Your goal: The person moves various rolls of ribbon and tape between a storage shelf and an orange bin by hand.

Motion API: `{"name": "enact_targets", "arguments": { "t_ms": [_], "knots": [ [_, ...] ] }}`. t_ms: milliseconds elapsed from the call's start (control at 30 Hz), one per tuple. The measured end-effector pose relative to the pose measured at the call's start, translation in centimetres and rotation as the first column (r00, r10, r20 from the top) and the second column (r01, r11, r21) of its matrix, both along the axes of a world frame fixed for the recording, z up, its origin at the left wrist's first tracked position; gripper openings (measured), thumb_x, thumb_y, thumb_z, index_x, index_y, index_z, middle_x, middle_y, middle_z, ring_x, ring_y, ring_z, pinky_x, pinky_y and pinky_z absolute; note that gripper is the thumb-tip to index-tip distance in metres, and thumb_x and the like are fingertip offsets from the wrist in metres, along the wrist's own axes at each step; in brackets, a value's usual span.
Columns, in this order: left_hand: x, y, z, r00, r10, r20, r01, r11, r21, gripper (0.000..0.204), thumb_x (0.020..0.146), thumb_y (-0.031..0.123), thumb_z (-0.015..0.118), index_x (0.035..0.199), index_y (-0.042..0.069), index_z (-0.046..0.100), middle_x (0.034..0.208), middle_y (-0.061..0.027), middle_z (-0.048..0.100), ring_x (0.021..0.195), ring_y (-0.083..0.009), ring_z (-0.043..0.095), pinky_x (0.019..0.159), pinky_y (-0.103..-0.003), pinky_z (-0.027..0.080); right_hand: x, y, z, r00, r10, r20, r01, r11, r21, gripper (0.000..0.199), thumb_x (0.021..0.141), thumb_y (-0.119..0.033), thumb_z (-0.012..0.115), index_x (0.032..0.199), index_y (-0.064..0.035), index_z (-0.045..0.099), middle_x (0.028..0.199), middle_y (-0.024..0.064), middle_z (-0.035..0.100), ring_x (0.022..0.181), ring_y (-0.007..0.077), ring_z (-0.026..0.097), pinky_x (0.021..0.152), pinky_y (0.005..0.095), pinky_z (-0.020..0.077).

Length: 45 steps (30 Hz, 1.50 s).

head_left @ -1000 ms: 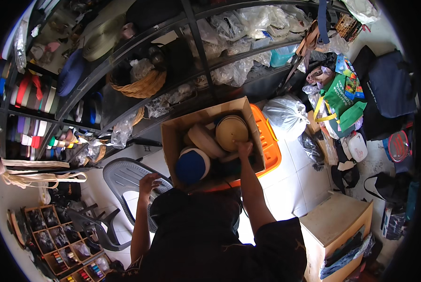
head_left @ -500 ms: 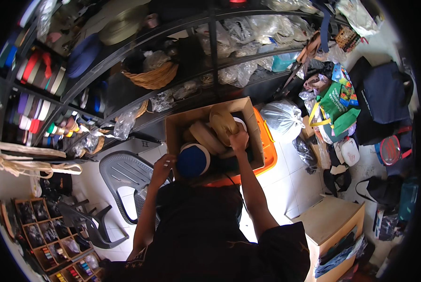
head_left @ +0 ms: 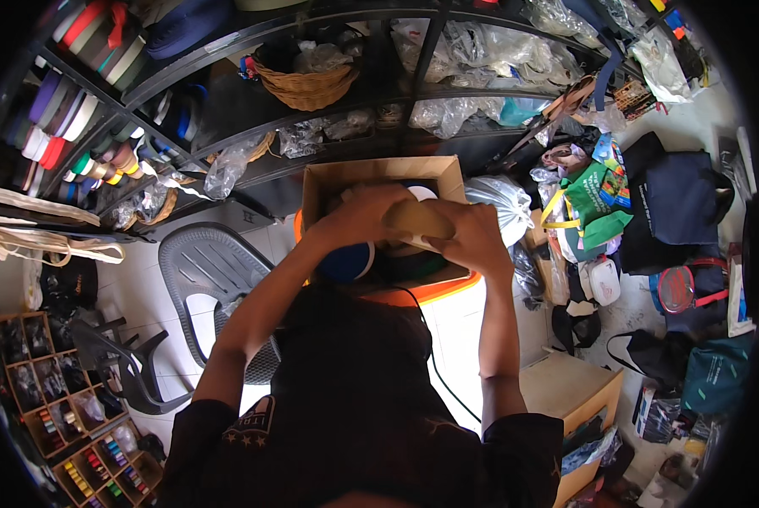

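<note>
Both hands are raised over the open cardboard box (head_left: 447,172), with a tan roll of webbing or tape (head_left: 419,220) between them. My left hand (head_left: 372,213) closes on the roll's left side, and my right hand (head_left: 474,240) grips its right side. Below my left wrist, a blue roll with a white edge (head_left: 344,264) lies in the box's near left part. Part of a white roll (head_left: 419,194) shows behind the tan one. My hands and forearms cover most of what else the box contains.
An orange container (head_left: 430,292) is under the box. A grey plastic chair (head_left: 195,262) stands to the left. Dark shelves with a wicker basket (head_left: 307,85) and colourful ribbon spools (head_left: 53,152) run behind. Bags (head_left: 595,199) and a wooden cabinet (head_left: 578,381) line the right.
The tan roll has been lifted from among the other rolls. My left hand has moved from the box's left edge onto it, joining my right. The view has shifted.
</note>
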State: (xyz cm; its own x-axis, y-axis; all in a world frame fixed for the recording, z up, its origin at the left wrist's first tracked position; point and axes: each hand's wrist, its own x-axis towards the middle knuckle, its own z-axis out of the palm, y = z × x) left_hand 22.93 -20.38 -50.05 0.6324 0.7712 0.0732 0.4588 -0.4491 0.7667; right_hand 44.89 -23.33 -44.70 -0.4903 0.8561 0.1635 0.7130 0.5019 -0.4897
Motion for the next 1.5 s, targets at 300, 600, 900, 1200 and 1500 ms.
{"name": "enact_targets", "arguments": {
  "t_ms": [300, 600, 900, 1200, 1500],
  "knots": [
    [1.1, 2.8, 12.0, 0.901, -0.054, 0.431, -0.05, 0.973, 0.226, 0.049, 0.058, 0.017, 0.087, 0.103, 0.003, 0.07, 0.096, -0.0077, 0.068, 0.091, -0.0175, 0.064, 0.084, -0.031, 0.049, 1.4, -1.0, 9.8, 0.908, -0.105, -0.405, 0.184, 0.97, 0.161, 0.048, 0.063, -0.011, 0.084, 0.107, -0.002, 0.067, 0.093, 0.0134, 0.072, 0.083, 0.0206, 0.071, 0.077, 0.0305, 0.0534],
    [-0.2, 0.7, 16.7, 0.839, 0.113, 0.531, -0.141, 0.99, 0.011, 0.047, 0.056, 0.007, 0.087, 0.1, -0.001, 0.07, 0.095, -0.0067, 0.07, 0.089, -0.0134, 0.065, 0.084, -0.027, 0.049, 0.0, -0.9, 9.4, 0.723, -0.123, -0.68, 0.192, 0.981, 0.027, 0.053, 0.066, -0.01, 0.086, 0.113, 0.0034, 0.064, 0.106, 0.0094, 0.069, 0.097, 0.0148, 0.063, 0.089, 0.0275, 0.0472],
    [-1.7, -0.3, 16.8, 0.73, 0.303, 0.612, -0.174, 0.949, -0.262, 0.048, 0.058, 0.002, 0.085, 0.103, -0.003, 0.068, 0.095, -0.0081, 0.07, 0.087, -0.0136, 0.065, 0.082, -0.027, 0.05, -0.9, -0.2, 6.8, 0.448, -0.043, -0.893, 0.062, 0.998, -0.017, 0.047, 0.081, -0.023, 0.077, 0.114, 0.0069, 0.061, 0.1, 0.0062, 0.066, 0.094, 0.0118, 0.06, 0.083, 0.0259, 0.0455],
    [-1.7, 0.4, 15.5, 0.666, 0.335, 0.666, -0.176, 0.939, -0.297, 0.039, 0.077, 0.017, 0.076, 0.11, -0.001, 0.064, 0.096, -0.0062, 0.068, 0.088, -0.0111, 0.062, 0.081, -0.026, 0.049, -2.3, 0.3, 8.8, 0.291, -0.138, -0.947, 0.266, 0.962, -0.058, 0.035, 0.085, -0.021, 0.071, 0.105, 0.0077, 0.066, 0.094, 0.0078, 0.068, 0.083, 0.0113, 0.06, 0.081, 0.024, 0.044],
    [-2.0, 0.6, 15.1, 0.562, 0.31, 0.767, -0.258, 0.947, -0.193, 0.032, 0.09, 0.029, 0.065, 0.102, -0.001, 0.065, 0.083, -0.0018, 0.064, 0.075, -0.0067, 0.058, 0.067, -0.022, 0.047, -1.2, 0.5, 10.4, 0.245, -0.041, -0.969, 0.098, 0.995, -0.018, 0.038, 0.082, -0.017, 0.069, 0.112, 0.0063, 0.06, 0.101, 0.0097, 0.066, 0.092, 0.0136, 0.06, 0.085, 0.0261, 0.044]
  ]
}}
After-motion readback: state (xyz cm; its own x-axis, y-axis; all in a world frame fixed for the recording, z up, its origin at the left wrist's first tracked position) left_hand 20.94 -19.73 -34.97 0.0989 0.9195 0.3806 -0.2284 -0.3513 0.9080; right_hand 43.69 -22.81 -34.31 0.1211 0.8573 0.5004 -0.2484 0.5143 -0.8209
